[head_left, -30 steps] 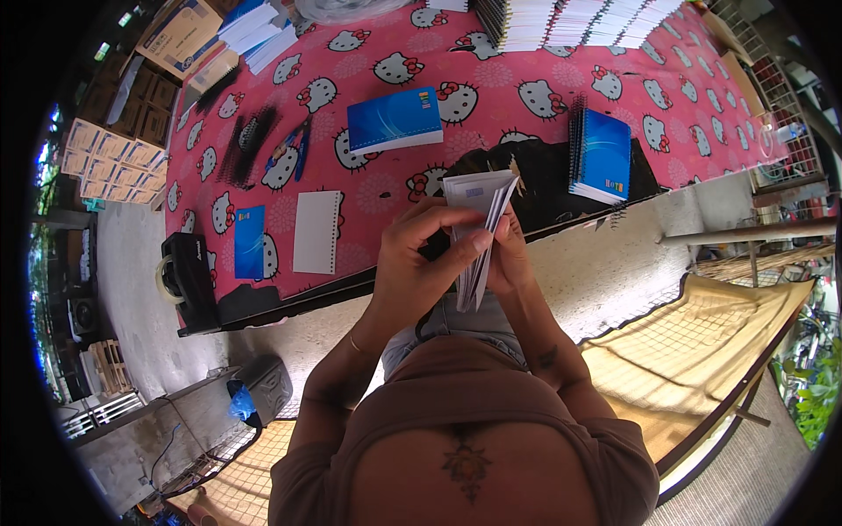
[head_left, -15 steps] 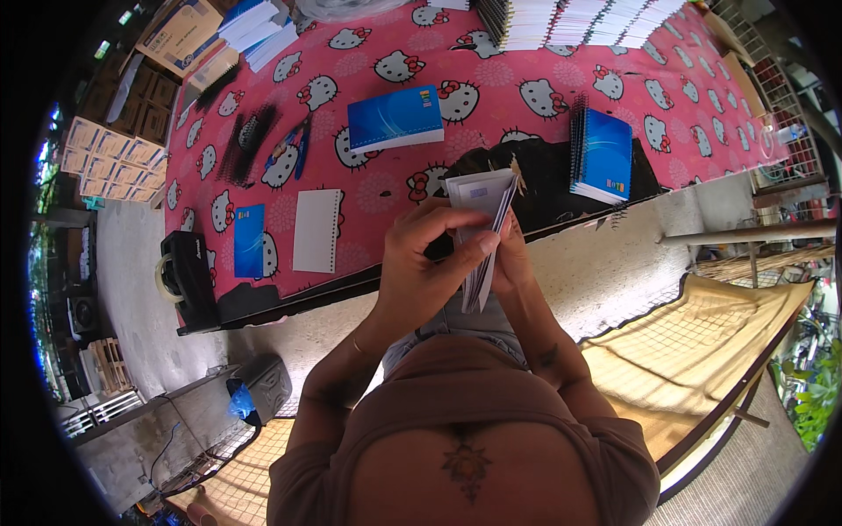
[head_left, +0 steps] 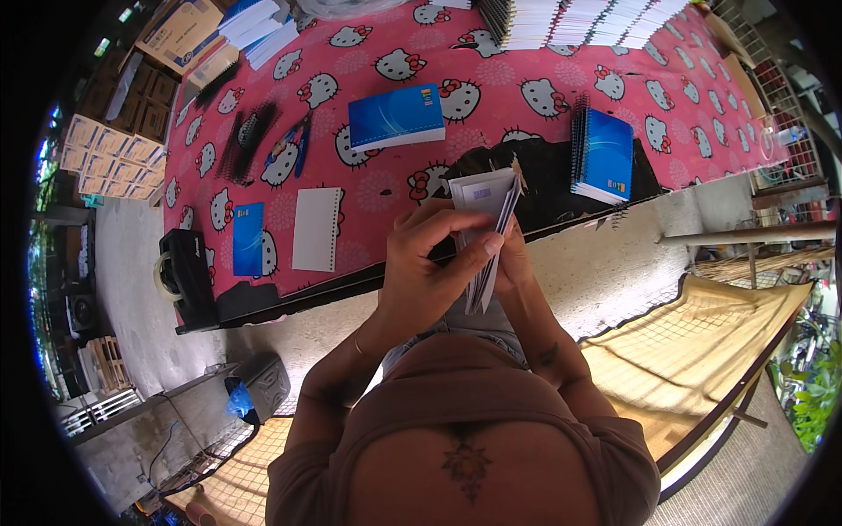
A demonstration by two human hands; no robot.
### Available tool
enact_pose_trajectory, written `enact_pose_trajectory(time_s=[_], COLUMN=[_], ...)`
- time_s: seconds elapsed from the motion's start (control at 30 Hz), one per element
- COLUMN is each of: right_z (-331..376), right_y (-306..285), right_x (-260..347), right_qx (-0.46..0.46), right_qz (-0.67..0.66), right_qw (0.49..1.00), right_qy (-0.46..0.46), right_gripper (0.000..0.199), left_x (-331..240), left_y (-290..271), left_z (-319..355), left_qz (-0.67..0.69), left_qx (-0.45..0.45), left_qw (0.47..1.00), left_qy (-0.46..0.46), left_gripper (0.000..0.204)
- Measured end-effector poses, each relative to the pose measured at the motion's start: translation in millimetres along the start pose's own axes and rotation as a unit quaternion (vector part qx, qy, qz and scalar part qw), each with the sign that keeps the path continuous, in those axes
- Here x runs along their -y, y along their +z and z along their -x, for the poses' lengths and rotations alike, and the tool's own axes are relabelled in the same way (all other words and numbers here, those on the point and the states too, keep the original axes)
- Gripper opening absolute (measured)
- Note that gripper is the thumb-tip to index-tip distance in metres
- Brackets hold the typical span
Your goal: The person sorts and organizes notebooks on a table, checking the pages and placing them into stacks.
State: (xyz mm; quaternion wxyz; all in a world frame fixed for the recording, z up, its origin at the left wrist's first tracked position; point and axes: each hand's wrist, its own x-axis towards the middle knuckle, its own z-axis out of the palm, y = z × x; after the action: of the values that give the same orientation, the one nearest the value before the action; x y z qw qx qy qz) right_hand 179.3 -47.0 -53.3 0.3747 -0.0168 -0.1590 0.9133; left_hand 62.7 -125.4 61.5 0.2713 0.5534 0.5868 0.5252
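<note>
Just off the table's near edge, I hold a thin stack of white paper sheets upright, with the sheets fanned a little apart along one side. My left hand pinches the stack, its thumb on the sheet edges and its fingers across the front page. Behind the sheets, my right hand grips them from the other side; most of its fingers are hidden. To the right on the table lies a blue spiral notebook. Beyond my hands is a stack of blue covers and white pages.
A white punched sheet, a narrow blue cover and a black tape dispenser lie at the left. Pliers rest near black spiral coils. Several notebooks stand at the back; boxes are piled at left.
Both hands and the paper stack have shifted very slightly to the right. My grip looks the same, and the things on the table stay in place.
</note>
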Motion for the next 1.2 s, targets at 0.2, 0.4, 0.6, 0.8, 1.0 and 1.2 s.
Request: enact_pose_trajectory(time_s=[0.2, 0.4, 0.6, 0.8, 1.0, 1.2], right_z=[0.9, 0.6, 1.1, 1.8, 1.5, 2.5], right_y=[-1.1, -2.0, 2.8, -3.2, -0.9, 1.1], right_x=[-0.2, -0.9, -0.1, -0.7, -1.3, -1.3], right_qx=[-0.008, -0.009, -0.006, 0.002, 0.004, 0.002], right_qz=[-0.011, -0.012, -0.015, -0.014, -0.026, -0.04], right_qw=[1.0, 1.0, 1.0, 1.0, 1.0, 0.999], right_qy=[0.005, 0.003, 0.002, 0.002, -0.003, -0.001], right_gripper=[0.056, 0.056, 0.058, 0.057, 0.054, 0.054], left_x=[-0.9, 0.1, -1.8, -1.9, -1.3, -1.0], left_y=[0.1, 0.9, 0.1, 1.0, 1.2, 0.6], left_z=[-0.3, 0.5, -0.1, 0.3, 1.1, 1.2], left_qz=[0.001, -0.006, -0.006, -0.004, -0.007, -0.009], left_qx=[-0.001, -0.005, -0.002, -0.004, -0.003, 0.004], left_qw=[1.0, 1.0, 1.0, 1.0, 1.0, 1.0], left_qy=[0.006, 0.004, 0.011, 0.011, 0.01, 0.002], left_gripper=[0.018, 0.018, 0.017, 0.017, 0.017, 0.018])
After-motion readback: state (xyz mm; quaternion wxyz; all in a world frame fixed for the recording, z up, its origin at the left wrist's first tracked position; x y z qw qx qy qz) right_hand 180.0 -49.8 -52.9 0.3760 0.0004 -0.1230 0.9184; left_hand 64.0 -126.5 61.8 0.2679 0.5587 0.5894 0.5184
